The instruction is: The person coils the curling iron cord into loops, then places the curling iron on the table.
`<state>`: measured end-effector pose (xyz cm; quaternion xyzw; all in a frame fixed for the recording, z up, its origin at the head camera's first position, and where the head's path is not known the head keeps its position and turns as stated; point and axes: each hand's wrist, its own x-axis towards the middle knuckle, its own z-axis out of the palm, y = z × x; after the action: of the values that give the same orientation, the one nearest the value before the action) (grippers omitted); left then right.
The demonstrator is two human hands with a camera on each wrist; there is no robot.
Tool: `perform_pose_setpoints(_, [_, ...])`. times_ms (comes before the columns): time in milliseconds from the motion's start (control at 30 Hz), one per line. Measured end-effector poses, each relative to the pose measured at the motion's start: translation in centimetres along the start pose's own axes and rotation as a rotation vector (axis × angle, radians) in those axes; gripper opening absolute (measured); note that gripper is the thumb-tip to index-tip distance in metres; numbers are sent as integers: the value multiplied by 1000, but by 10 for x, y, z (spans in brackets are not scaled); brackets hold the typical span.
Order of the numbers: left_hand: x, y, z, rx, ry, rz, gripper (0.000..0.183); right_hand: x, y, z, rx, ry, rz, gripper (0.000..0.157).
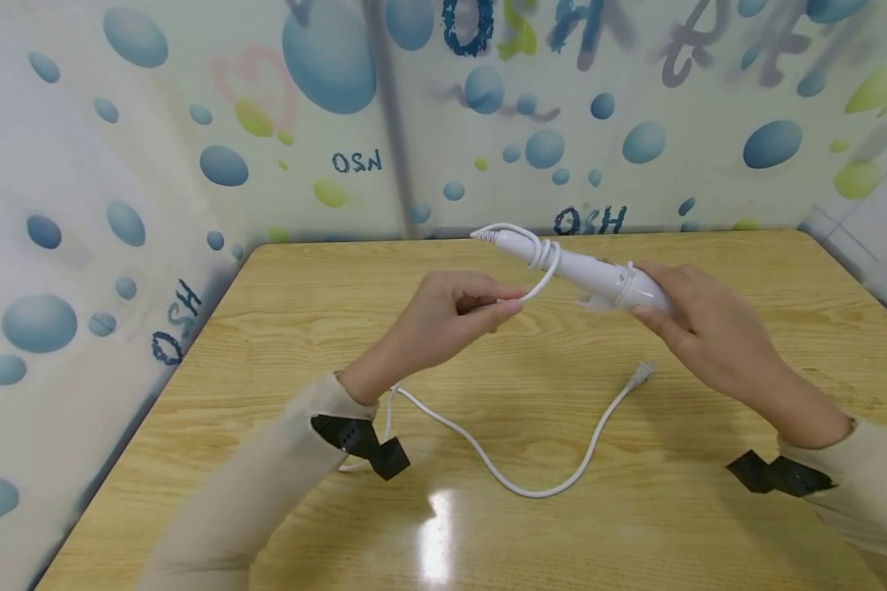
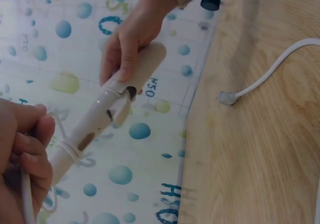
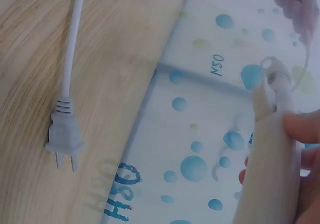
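A white curling iron (image 1: 591, 277) is held up over the table, tilted with its cord end to the upper left. My right hand (image 1: 717, 336) grips its thick end, thumb on the near side and fingers behind. Between thumb and fingertips, my left hand (image 1: 451, 320) pinches the white power cord (image 1: 543, 283), which loops around the iron's handle. A small lever (image 2: 121, 106) stands out from the iron's side in the left wrist view. From the left hand the cord runs down to the table, ending in a two-pin plug (image 3: 66, 134).
The loose part of the cord (image 1: 532, 494) curves across the wooden table (image 1: 303, 328), partly hidden behind the left forearm. Behind the table's far edge stands a wall covering (image 1: 443, 131) with blue and green spots and lettering. Black cameras (image 1: 362, 443) sit on both wrists.
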<state>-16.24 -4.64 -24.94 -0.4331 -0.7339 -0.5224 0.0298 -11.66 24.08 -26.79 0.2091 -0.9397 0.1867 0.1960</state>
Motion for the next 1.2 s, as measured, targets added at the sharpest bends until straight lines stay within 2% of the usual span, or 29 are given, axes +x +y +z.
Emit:
perform_pose_setpoints(167, [-7, -10, 1, -34, 6, -38, 24, 0, 1, -1, 36, 89, 26, 45])
perform_pose_setpoints(400, [-11, -26, 0, -78, -34, -124, 28, -2, -4, -4, 121, 126, 8, 44])
perform_pose_setpoints(500, [-8, -37, -1, -114, -73, -161, 25, -4, -6, -6, 223, 92, -36, 44])
perform_pose_setpoints(667, [-5, -54, -3, -154, -180, -245, 20, -8, -8, -9, 405, -19, -145, 51])
perform_pose_setpoints(800, [-3, -61, -5, -151, -214, -339, 23, -8, -9, -11, 436, -58, -220, 53])
perform_pose_setpoints(967, [0, -65, -9, -149, -332, -382, 24, -9, -8, -11, 436, -63, -258, 55])
perform_pose_setpoints(1000, [0, -66, -10, -158, -345, -409, 24, -9, -8, -10, 442, -63, -262, 55])
perform_pose_setpoints(1067, [0, -69, -13, -176, -338, -469, 23, -10, -7, -11, 454, -62, -270, 55])
perform_pose_setpoints(1133, [0, -72, -16, -187, -292, -540, 21, -10, -6, -12, 463, -61, -280, 54])
perform_pose_setpoints(1200, [0, -75, -17, -216, -251, -575, 21, -11, -5, -14, 460, -58, -294, 53])
